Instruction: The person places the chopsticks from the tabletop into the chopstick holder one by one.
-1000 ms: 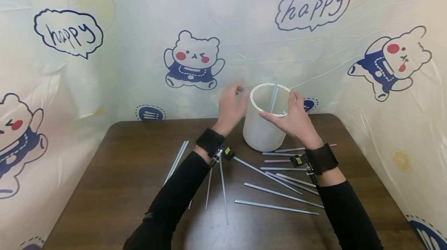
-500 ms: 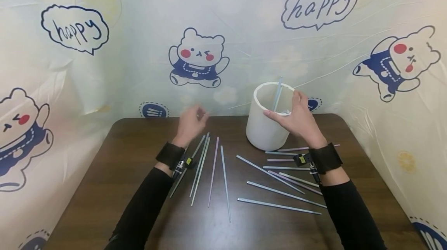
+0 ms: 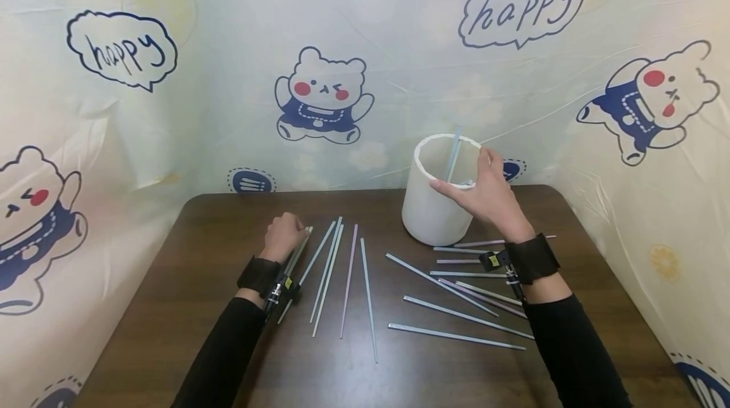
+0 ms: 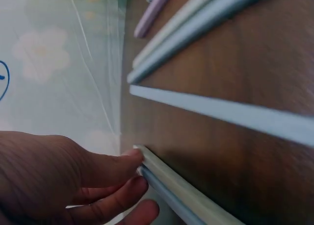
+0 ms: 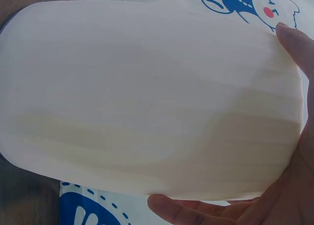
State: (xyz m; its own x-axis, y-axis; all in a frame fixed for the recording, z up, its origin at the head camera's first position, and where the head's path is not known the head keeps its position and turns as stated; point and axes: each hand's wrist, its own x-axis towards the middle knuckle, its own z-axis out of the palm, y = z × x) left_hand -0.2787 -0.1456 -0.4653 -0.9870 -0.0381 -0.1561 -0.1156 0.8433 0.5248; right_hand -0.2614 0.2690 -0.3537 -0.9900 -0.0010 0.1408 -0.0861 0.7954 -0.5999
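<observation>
Pinching 1 thin cream stick (image 4: pixel 189 191) and 1 thin grey-blue stick (image 4: pixel 169 193) by the ends, at the left of the brown wooden table (image 3: pixel 188 268), with left hand (image 3: pixel 282 237) nearly closed. Holding the big round white tub (image 3: pixel 433 208) by its rim, toward the table's back, with right hand (image 3: pixel 493 196) spread wide, and at least 1 pale blue stick (image 3: pixel 454 153) leaning inside.

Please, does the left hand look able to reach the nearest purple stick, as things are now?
Probably yes: the purple stick lies uncovered, with only low-lying sticks between it and the left hand. However, that hand seems to pinch two other sticks, which it may need to release first.
</observation>
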